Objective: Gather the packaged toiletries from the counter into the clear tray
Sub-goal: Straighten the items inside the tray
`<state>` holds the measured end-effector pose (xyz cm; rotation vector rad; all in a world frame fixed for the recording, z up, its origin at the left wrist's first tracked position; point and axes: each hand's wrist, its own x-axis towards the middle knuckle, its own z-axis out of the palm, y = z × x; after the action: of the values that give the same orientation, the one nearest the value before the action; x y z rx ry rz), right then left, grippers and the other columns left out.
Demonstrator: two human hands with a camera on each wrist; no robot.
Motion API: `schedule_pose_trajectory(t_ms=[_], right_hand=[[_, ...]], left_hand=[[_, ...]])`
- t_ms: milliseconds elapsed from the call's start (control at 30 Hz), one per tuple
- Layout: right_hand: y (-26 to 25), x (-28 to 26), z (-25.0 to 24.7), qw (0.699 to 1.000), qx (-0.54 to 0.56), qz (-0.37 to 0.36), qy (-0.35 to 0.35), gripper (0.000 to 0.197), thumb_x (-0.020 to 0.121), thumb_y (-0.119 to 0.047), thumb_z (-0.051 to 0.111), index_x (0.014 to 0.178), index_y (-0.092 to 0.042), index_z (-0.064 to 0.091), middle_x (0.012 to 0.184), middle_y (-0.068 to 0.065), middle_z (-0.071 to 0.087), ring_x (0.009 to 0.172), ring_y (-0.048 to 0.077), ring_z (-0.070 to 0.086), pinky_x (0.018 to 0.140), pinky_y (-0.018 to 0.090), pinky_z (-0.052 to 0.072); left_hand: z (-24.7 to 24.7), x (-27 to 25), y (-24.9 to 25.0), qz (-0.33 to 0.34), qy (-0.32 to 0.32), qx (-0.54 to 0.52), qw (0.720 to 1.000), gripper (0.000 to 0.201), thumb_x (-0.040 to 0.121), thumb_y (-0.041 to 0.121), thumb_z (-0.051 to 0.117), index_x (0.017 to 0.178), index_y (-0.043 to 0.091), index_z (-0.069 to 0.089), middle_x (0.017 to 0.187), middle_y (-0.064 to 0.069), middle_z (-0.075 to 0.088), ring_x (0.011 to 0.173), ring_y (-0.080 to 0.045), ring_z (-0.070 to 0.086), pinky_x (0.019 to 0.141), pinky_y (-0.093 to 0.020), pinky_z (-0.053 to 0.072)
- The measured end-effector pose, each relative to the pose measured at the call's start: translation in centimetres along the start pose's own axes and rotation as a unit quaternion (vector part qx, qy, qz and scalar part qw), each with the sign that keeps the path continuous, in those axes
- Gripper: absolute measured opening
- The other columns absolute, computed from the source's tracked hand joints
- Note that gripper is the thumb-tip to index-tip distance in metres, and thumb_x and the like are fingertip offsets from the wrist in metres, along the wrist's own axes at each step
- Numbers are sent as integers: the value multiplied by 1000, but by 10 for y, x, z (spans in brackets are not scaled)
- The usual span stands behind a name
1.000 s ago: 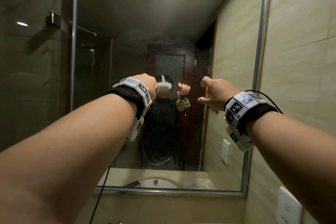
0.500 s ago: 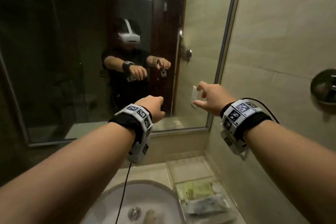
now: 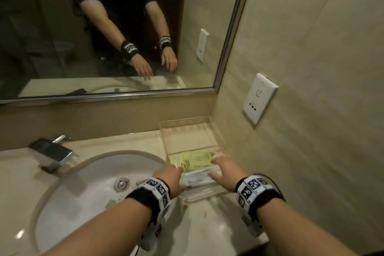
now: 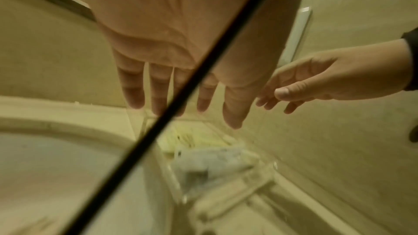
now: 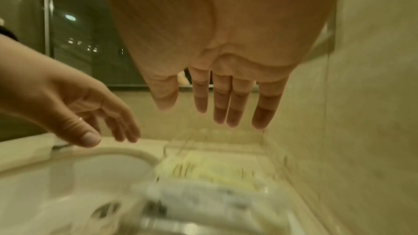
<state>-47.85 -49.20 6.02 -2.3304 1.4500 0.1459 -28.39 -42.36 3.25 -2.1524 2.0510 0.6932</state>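
Two hands, left hand and right hand. One clear tray, one sink, one tap, one mirror. Two packets show, one yellow packet, one white packet.

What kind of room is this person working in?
Most likely a hotel bathroom: a white washbasin with a chrome faucet set in a stone counter, a wall mirror above it, and packaged toiletries in a clear tray.
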Motion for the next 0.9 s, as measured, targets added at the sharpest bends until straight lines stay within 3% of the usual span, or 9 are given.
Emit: schedule_pose_trajectory(t_ms=[100, 167, 300, 367, 467, 600, 700, 767, 900], right_hand=[[22, 10, 48, 999, -5, -4, -53, 61, 91, -53, 48, 143, -24, 37, 151, -1, 37, 138, 19, 36, 113, 40, 30], [31, 13, 69, 996, -27, -22, -87, 65, 93, -54, 41, 148, -22, 26, 159, -1, 21, 145, 17, 20, 118, 43, 19], [44, 24, 90, 993, -49, -37, -100, 67, 95, -56, 32, 151, -22, 14, 161, -4, 7, 148, 13, 5, 120, 47, 7], [47, 29, 98, 991, -59, -39, -111, 68, 95, -57, 29, 151, -23, 12, 161, -4, 6, 148, 13, 4, 119, 49, 5], [50, 32, 109, 992, -63, -44, -102, 67, 94, -59, 27, 150, -25, 14, 160, -6, 12, 147, 13, 8, 119, 50, 3], [55, 30, 113, 990, -84, -61, -96, 61, 93, -58, 25, 145, -25, 27, 156, -5, 26, 145, 13, 19, 117, 51, 7], [51, 32, 99, 992, -77, -83, -60, 51, 95, -53, 30, 136, -26, 40, 148, -5, 39, 138, 13, 32, 117, 50, 13], [45, 40, 88, 995, -53, -85, -9, 47, 97, -50, 31, 136, -26, 43, 149, -5, 39, 138, 13, 32, 118, 46, 15], [37, 74, 80, 997, -39, -54, -37, 57, 98, -51, 28, 149, -25, 25, 161, -4, 3, 148, 15, 5, 118, 47, 8]], left_hand=[[39, 13, 9, 17, -17, 21, 999, 58, 90, 49, 52, 139, 19, 43, 145, -9, 43, 131, -30, 42, 105, -43, 38], [54, 21, 14, 28, -22, 24, 999, 64, 89, 49, 53, 144, 21, 36, 154, -7, 31, 140, -28, 31, 112, -44, 31], [72, 39, 17, 20, -26, 19, 999, 71, 88, 48, 55, 149, 26, 27, 161, -4, 17, 147, -25, 17, 117, -47, 20], [77, 46, 17, 12, -32, 23, 999, 71, 88, 47, 57, 149, 26, 26, 162, -5, 15, 147, -25, 16, 118, -48, 18], [79, 52, 19, 9, -20, 39, 999, 63, 88, 37, 58, 145, 23, 33, 153, -7, 32, 140, -28, 29, 114, -46, 23], [84, 53, 26, 10, -22, 74, 997, 47, 90, 27, 53, 135, 17, 44, 141, -11, 43, 129, -32, 37, 106, -45, 27], [82, 54, 30, 6, -8, 66, 998, 49, 90, 35, 55, 135, 18, 44, 142, -11, 40, 130, -33, 34, 107, -46, 27], [74, 59, 32, 3, 21, 42, 999, 65, 87, 45, 59, 142, 21, 35, 150, -13, 30, 137, -34, 26, 112, -48, 24], [64, 75, 31, -27, 6, -6, 1000, 98, 83, 49, 66, 155, 25, 4, 163, -11, -10, 150, -32, -5, 120, -50, 7]])
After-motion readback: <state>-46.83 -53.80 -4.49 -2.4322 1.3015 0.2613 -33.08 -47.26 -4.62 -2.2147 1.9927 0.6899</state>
